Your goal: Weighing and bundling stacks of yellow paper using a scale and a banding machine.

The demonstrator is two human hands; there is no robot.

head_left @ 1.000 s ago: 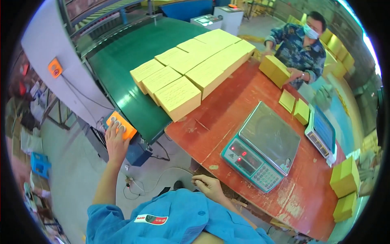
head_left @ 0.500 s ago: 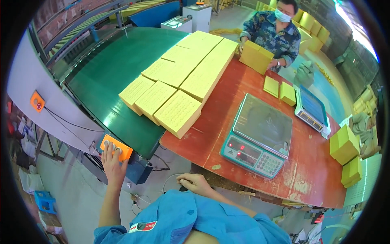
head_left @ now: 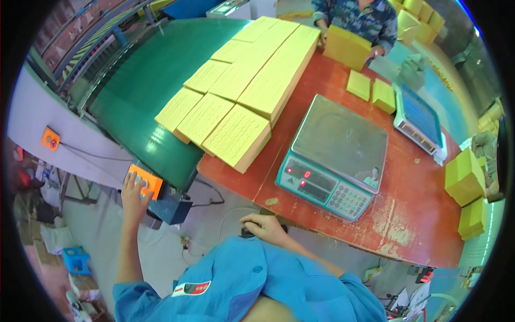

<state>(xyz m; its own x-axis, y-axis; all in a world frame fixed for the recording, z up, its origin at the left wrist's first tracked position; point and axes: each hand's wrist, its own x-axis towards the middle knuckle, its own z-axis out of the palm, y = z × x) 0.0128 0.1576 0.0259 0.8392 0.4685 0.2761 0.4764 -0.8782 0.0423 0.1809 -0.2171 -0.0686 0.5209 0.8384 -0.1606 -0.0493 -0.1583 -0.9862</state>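
Observation:
My left hand (head_left: 134,199) rests on an orange control box (head_left: 152,185) with round buttons at the near corner of the green conveyor belt (head_left: 145,91). Its fingers are stretched over the buttons and wrap round nothing. My right hand (head_left: 266,228) hovers in front of my blue jacket, just short of the red table's front edge. Its fingers are curled in loosely, and nothing shows in them. Several yellow paper stacks (head_left: 236,137) lie in tight rows, partly on the belt and partly over the red table (head_left: 244,180).
A teal digital scale (head_left: 343,145) with a bare metal plate stands on the table. Behind it are a second scale (head_left: 421,118) and small yellow stacks (head_left: 359,86). More yellow stacks (head_left: 464,177) sit at the right edge. Across the table a co-worker holds a yellow block (head_left: 347,47).
My view has tilted, so the table and belt sit higher in the picture. My left hand stays at the control box. My right hand remains near my body with its fingers curled.

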